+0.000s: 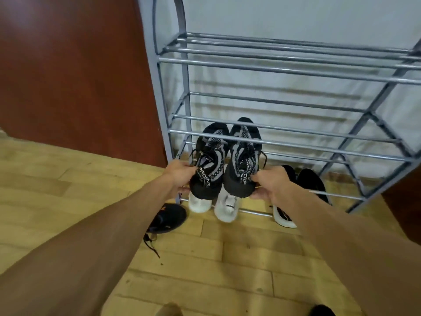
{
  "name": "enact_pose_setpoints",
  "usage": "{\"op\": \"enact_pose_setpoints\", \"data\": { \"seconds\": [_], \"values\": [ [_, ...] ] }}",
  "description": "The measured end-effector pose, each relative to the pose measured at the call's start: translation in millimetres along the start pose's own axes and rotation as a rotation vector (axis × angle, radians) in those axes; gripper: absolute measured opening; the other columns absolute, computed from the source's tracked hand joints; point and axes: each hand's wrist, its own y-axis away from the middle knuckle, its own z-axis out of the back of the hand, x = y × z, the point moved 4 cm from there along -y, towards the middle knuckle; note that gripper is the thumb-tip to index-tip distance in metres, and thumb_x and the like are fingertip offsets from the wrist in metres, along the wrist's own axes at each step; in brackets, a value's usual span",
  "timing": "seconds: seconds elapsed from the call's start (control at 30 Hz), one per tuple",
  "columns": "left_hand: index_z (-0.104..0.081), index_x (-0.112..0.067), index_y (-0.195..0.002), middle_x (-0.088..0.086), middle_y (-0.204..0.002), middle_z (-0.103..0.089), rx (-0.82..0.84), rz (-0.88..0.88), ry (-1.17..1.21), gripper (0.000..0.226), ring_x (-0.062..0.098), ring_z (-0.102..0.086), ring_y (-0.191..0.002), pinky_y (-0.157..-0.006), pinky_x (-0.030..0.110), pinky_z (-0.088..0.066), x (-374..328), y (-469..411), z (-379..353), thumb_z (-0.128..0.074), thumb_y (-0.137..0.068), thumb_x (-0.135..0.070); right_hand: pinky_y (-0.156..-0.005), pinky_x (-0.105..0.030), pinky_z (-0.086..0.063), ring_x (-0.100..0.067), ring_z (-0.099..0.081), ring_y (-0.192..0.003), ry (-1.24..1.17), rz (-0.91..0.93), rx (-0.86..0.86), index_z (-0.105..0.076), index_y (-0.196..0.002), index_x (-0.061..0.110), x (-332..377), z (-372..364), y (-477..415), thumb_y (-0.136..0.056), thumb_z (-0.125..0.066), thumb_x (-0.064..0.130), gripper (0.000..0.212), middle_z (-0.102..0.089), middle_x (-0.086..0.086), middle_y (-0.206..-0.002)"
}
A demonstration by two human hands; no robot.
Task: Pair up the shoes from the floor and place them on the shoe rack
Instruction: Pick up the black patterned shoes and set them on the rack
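A grey metal shoe rack [284,142] with several tiers of bars stands against the pale wall. My left hand [178,175] grips the heel of a black and grey patterned sneaker [208,163]. Its matching sneaker [243,158] is held at the heel by my right hand [270,184]. Both sneakers point toes-first into the rack's left side, under a middle tier's front bar. A pair of white shoes [213,205] sits on the lowest tier below them. A pair of black shoes with white soles [307,185] sits on that tier to the right.
A dark shoe with an orange mark [167,217] lies on the wooden floor left of the rack, its lace trailing. A reddish-brown panel [75,71] stands to the rack's left. A dark object [322,310] shows at the bottom edge.
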Motion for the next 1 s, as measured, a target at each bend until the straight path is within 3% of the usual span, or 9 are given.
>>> {"op": "enact_pose_setpoints", "data": {
  "seconds": [0.07, 0.17, 0.3, 0.43, 0.6, 0.73, 0.83, 0.93, 1.0],
  "values": [
    [-0.064, -0.012, -0.087, 0.005, -0.083, -0.066, -0.008, 0.011, 0.003, 0.006, 0.017, -0.061, -0.070, -0.054, 0.025, -0.047, -4.3, -19.7, -5.1, -0.062, -0.089, -0.017, -0.075, -0.049, -0.060, -0.035, -0.068, -0.082, -0.015, 0.017, -0.004, -0.051, -0.069, 0.012, 4.7, -2.5, -22.2, -0.087, -0.063, -0.002, 0.025, -0.062, -0.010, -0.082],
    [-0.063, -0.011, -0.087, 0.007, -0.087, -0.067, -0.025, 0.034, 0.011, 0.007, 0.019, -0.062, -0.076, -0.056, 0.026, -0.047, -5.5, -46.6, -10.8, -0.060, -0.090, -0.016, -0.072, -0.044, -0.060, -0.032, -0.067, -0.085, -0.013, 0.031, -0.024, -0.053, -0.068, 0.015, 6.8, -6.1, -49.6, -0.087, -0.060, -0.004, 0.029, -0.064, -0.011, -0.090],
    [-0.060, -0.010, -0.082, 0.006, -0.083, -0.065, -0.057, 0.054, 0.031, 0.013, 0.018, -0.060, -0.071, -0.054, 0.026, -0.045, -5.5, -66.9, -14.9, -0.057, -0.093, -0.017, -0.072, -0.042, -0.061, -0.032, -0.070, -0.084, 0.029, 0.013, -0.037, -0.060, -0.079, 0.013, -1.4, -9.5, -74.5, -0.087, -0.060, -0.002, 0.017, -0.068, -0.013, -0.093],
    [-0.065, 0.001, -0.104, 0.012, -0.092, -0.065, -0.086, 0.060, -0.020, 0.021, 0.019, -0.060, -0.069, -0.050, 0.026, -0.048, -5.4, -81.2, -10.2, -0.056, -0.093, -0.015, -0.068, -0.039, -0.061, -0.034, -0.072, -0.084, 0.085, -0.001, -0.029, -0.058, -0.072, 0.016, -12.1, -12.9, -84.9, -0.088, -0.062, 0.004, 0.020, -0.070, -0.015, -0.098],
    [-0.062, -0.002, -0.109, 0.006, -0.083, -0.064, -0.063, 0.076, -0.018, 0.022, 0.015, -0.060, -0.070, -0.048, 0.022, -0.048, -6.3, -80.9, -12.5, -0.055, -0.094, -0.016, -0.077, -0.041, -0.060, -0.033, -0.070, -0.091, 0.080, 0.026, 0.039, -0.066, -0.107, 0.014, -14.7, -21.7, -81.6, -0.092, -0.061, 0.010, 0.016, -0.068, -0.013, -0.103],
    [-0.063, -0.009, -0.115, 0.009, -0.110, -0.066, -0.076, 0.070, 0.091, 0.028, 0.022, -0.062, -0.092, -0.060, 0.025, -0.049, 3.9, -67.7, -14.0, -0.046, -0.098, -0.022, -0.086, -0.034, -0.052, -0.023, -0.060, -0.105, 0.185, 0.089, 0.072, -0.060, -0.130, 0.016, -19.4, -25.9, -70.4, -0.095, -0.053, 0.013, 0.035, -0.064, -0.007, -0.125],
    [-0.061, -0.017, -0.090, 0.004, -0.095, -0.061, -0.103, 0.080, 0.145, 0.017, 0.016, -0.057, -0.086, -0.077, 0.029, -0.050, 6.7, -47.1, -3.7, -0.046, -0.097, -0.020, -0.090, -0.038, -0.050, -0.029, -0.056, -0.109, 0.404, 0.202, -0.031, -0.061, -0.125, 0.014, -16.6, -24.4, -46.9, -0.089, -0.048, 0.007, 0.038, -0.059, -0.012, -0.124],
    [-0.059, -0.010, -0.117, 0.004, -0.109, -0.057, -0.112, 0.067, 0.095, 0.028, 0.019, -0.055, -0.099, -0.083, 0.032, -0.048, 11.5, -24.6, 17.0, -0.053, -0.094, -0.024, -0.108, -0.042, -0.038, -0.037, -0.040, -0.131, 0.661, 0.300, -0.010, -0.047, -0.137, 0.011, -10.9, -37.0, -13.8, -0.086, -0.049, 0.002, 0.052, -0.035, -0.020, -0.144],
    [-0.056, -0.008, -0.124, 0.006, -0.117, -0.058, -0.116, 0.080, 0.046, 0.038, 0.021, -0.056, -0.106, -0.088, 0.034, -0.048, 19.6, -9.5, 34.1, -0.055, -0.093, -0.028, -0.109, -0.040, -0.035, -0.036, -0.037, -0.132, 0.769, 0.354, 0.058, -0.042, -0.139, 0.008, -10.3, -52.1, 11.3, -0.088, -0.050, 0.003, 0.052, -0.030, -0.019, -0.144]
  ]
}}
